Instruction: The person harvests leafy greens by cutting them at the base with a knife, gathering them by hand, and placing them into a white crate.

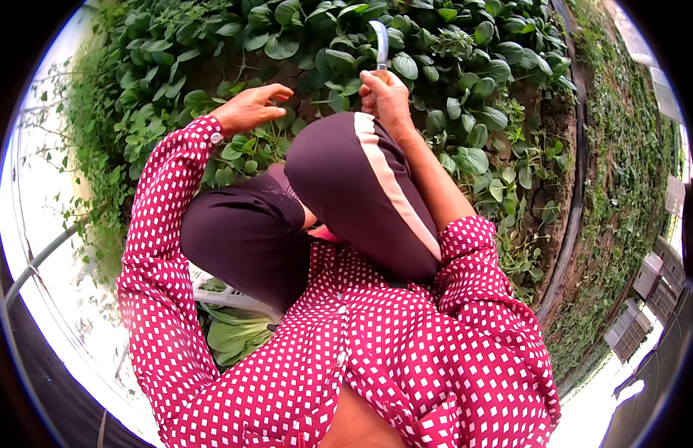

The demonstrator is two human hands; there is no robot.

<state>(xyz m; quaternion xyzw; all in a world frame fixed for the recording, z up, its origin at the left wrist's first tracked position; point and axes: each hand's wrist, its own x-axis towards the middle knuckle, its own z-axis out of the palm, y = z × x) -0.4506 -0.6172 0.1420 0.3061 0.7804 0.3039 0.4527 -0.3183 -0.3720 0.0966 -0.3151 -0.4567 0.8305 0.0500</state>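
Note:
My right hand (387,101) grips the handle of a harvesting knife with a curved blade (381,40). The blade points up and away from me, over leafy greens (338,61) that look like bok choy. Its handle is mostly hidden in my fist. My left hand (258,107) hovers above the low plants to the left, fingers apart and nothing held. Between the two hands a patch of bare soil (307,106) shows, just beyond my raised knee.
A white plastic crate (234,297) with cut greens (237,336) stands by my left hip. Along the right runs a black hose (579,140), beside another planted bed (621,185). Several crates (629,330) line the far right. A pipe (44,255) curves at the left.

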